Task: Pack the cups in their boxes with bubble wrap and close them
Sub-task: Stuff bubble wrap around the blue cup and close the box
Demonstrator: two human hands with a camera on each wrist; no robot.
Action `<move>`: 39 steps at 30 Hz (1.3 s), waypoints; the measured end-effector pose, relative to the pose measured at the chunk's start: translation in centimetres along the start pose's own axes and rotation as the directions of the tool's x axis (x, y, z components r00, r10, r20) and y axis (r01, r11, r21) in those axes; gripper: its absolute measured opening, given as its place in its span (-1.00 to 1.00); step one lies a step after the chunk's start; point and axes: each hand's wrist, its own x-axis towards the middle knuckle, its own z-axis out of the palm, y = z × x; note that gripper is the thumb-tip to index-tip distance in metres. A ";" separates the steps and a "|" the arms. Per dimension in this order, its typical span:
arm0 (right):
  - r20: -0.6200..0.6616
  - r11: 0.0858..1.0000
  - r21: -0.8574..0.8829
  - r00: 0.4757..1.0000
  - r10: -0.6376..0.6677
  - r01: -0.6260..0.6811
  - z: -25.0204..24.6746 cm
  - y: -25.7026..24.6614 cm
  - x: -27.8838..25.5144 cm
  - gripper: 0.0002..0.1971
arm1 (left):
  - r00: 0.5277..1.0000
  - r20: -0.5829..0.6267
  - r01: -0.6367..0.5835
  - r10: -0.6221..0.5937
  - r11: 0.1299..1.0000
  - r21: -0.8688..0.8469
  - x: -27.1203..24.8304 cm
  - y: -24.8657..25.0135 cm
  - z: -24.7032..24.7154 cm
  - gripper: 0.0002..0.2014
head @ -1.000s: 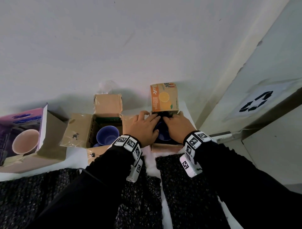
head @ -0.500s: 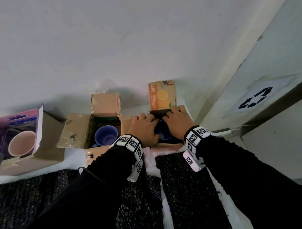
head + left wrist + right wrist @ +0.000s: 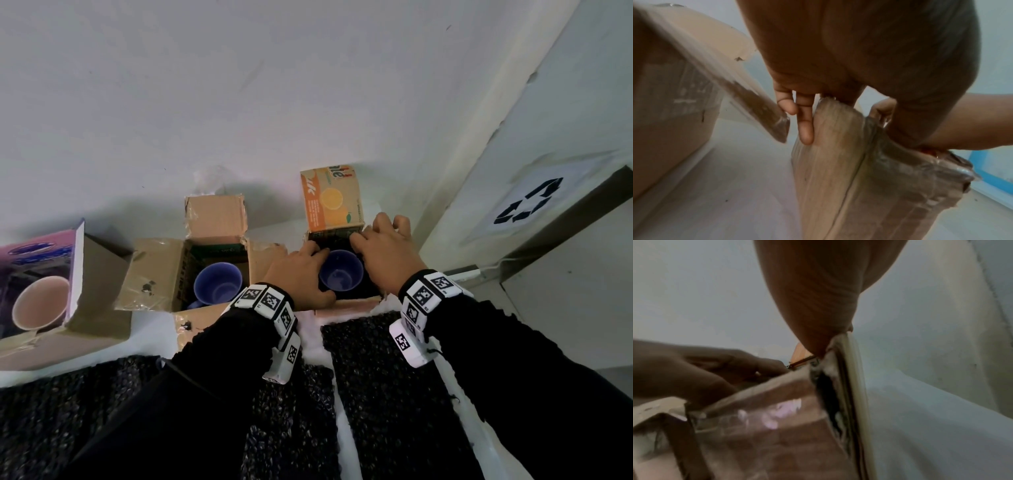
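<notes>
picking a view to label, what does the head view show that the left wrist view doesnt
Head only: blue cups, the pink cup, the orange flap, black bubble wrap. Left wrist only: a finger lying on the box's outer wall. Both: the left hand and right hand on the same box.

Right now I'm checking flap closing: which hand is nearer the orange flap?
Right. The right hand has fingertips at the orange flap's base; the left hand sits lower.

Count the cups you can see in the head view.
3: a pink cup in the left box, a blue cup in the middle box, another blue cup between the hands. Others may be hidden.
</notes>
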 end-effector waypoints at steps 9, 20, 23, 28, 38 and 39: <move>-0.018 0.999 -0.034 0.999 0.031 -0.032 0.8 -1.2 0.1 -0.92 | 0.997 -0.064 0.035 -0.039 0.997 -0.066 0.3 0.0 0.0 -0.20; -0.098 1.000 -0.001 0.995 0.026 -0.026 2.5 -0.9 -1.8 -0.58 | 0.991 -0.086 0.082 -0.100 0.979 -0.188 1.0 -0.2 1.8 -0.30; -0.065 1.000 0.021 0.998 0.008 -0.006 2.3 -0.7 -2.1 -0.69 | 0.990 -0.104 0.087 -0.099 0.989 -0.119 0.9 -0.1 1.9 -0.32; -0.217 0.884 0.464 0.960 0.179 -0.060 2.8 -0.2 -5.1 -0.75 | 0.968 -0.244 0.093 -0.065 0.990 0.102 -0.3 0.5 1.6 -0.46; 0.367 0.794 0.466 0.902 0.227 -0.390 5.6 -1.0 -13.3 -0.39 | 0.925 -0.379 0.010 -0.020 1.000 -0.030 -5.6 3.4 3.2 -0.78; 0.437 0.814 0.406 0.870 0.227 -0.416 5.8 -1.4 -13.8 -0.24 | 0.926 -0.377 -0.003 -0.008 1.000 -0.029 -6.2 3.7 3.4 -0.76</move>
